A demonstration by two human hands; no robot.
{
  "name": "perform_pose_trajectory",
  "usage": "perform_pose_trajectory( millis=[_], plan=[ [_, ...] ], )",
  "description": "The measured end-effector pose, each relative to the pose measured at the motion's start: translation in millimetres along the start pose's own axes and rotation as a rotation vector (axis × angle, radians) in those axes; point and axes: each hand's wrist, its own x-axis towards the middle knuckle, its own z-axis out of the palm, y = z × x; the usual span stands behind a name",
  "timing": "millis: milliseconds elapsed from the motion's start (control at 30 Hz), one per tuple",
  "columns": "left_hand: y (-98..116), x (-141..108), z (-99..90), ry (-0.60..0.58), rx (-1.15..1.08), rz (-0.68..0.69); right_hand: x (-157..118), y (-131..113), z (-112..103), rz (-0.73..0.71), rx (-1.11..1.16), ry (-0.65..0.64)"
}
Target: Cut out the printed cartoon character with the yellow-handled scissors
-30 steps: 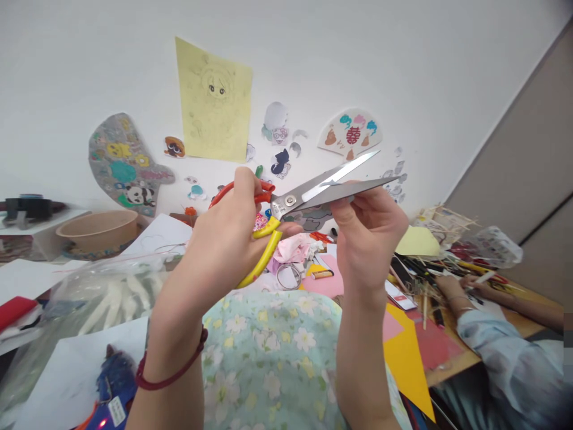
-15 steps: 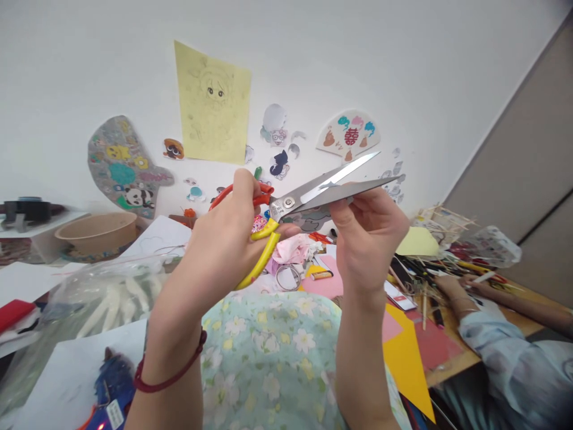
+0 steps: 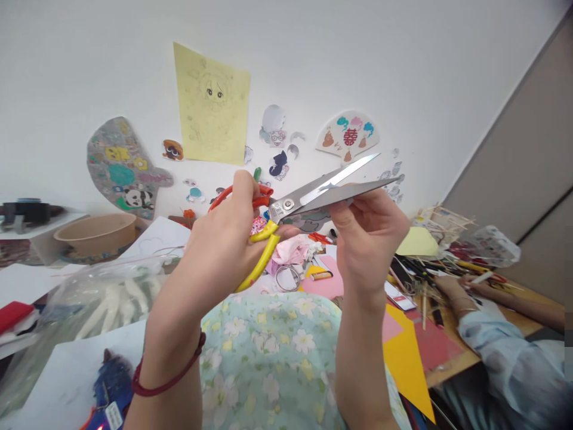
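My left hand [image 3: 224, 245] grips the red and yellow handles of a large pair of scissors [image 3: 313, 192], held up in front of the wall with its steel blades slightly apart and pointing right. My right hand [image 3: 369, 236] is raised just under the lower blade, thumb and fingertips pinched against it; whether something small sits between the fingers I cannot tell. A red cord bracelet [image 3: 168, 376] circles my left wrist. Below my arms lies a pale green cloth with white flowers [image 3: 268, 352].
The table is crowded: a brown bowl [image 3: 96, 230] at the left, a clear plastic bag [image 3: 98, 292], a blue glue gun [image 3: 110, 388], white sheets, pink and yellow paper [image 3: 405, 358], sticks and pens. Another person's arm in a blue sleeve [image 3: 501, 352] rests at the right. Drawings hang on the wall.
Nearly nothing has moved; the hands and scissors keep the same pose, with only a slight shift of the view.
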Motion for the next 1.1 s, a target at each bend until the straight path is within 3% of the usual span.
perform_pose_trajectory(
  millis=[1100],
  plan=[
    [0.7,-1.9,2.4,0.017,0.022,0.025,2.2,-2.0,-9.7,-0.064,-0.153,0.024]
  ],
)
